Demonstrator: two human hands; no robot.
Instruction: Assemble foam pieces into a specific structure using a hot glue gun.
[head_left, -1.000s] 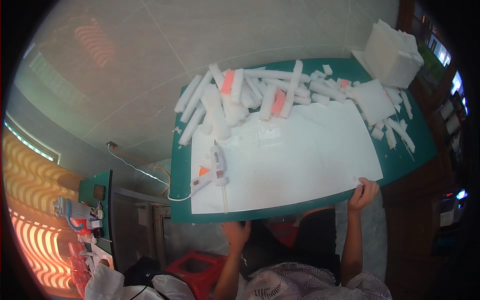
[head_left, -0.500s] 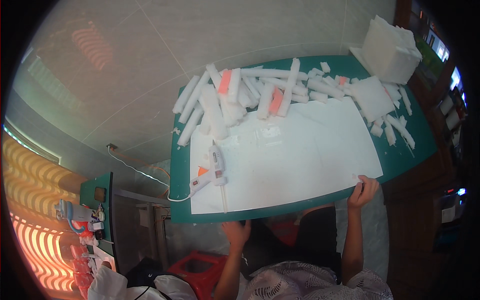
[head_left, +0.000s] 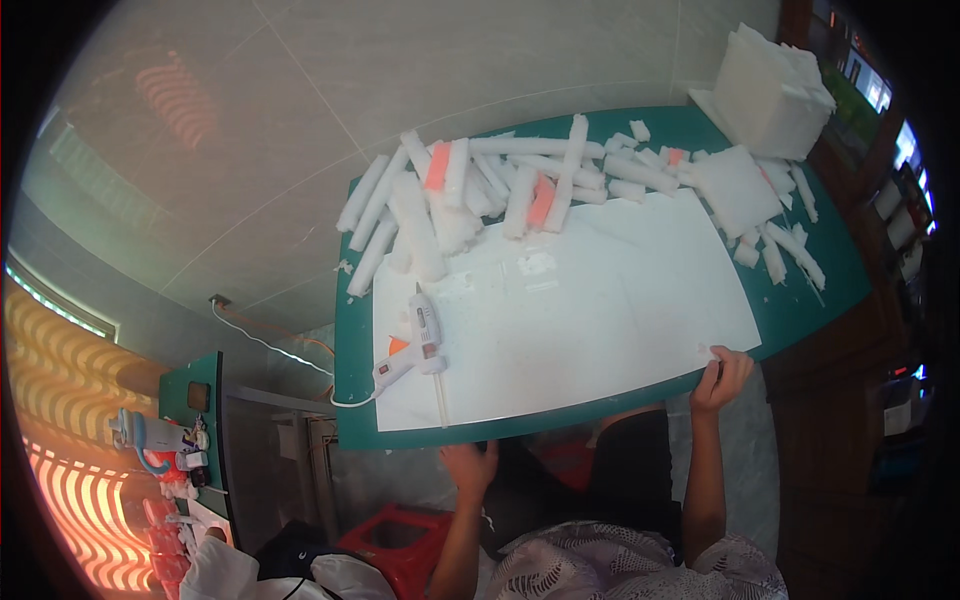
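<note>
My right hand (head_left: 722,380) is at the front right edge of the green-topped table (head_left: 600,411), its fingers bent over the rim. Its fingertips touch the margin of a large white sheet (head_left: 600,310). Below the front edge, left of the middle, is my left hand (head_left: 468,468); its thumb shows, but the tabletop hides its fingertips. On the sheet's left part lies a white hot glue gun (head_left: 427,335) with an orange trigger and a glue stick out of its back end. Neither hand touches it. Behind the sheet are heaped white foam strips (head_left: 415,225), some with pink pieces.
A big white foam block (head_left: 770,90) stands at the back right corner, near a flat foam slab (head_left: 737,187). The glue gun's cord (head_left: 270,343) runs left to a wall socket. A red stool (head_left: 395,535) and a side table (head_left: 207,430) with a jug are at left.
The whole scene has shifted slightly left in view. My hands keep their places at the table edge, and the glue gun and foam lie as before.
</note>
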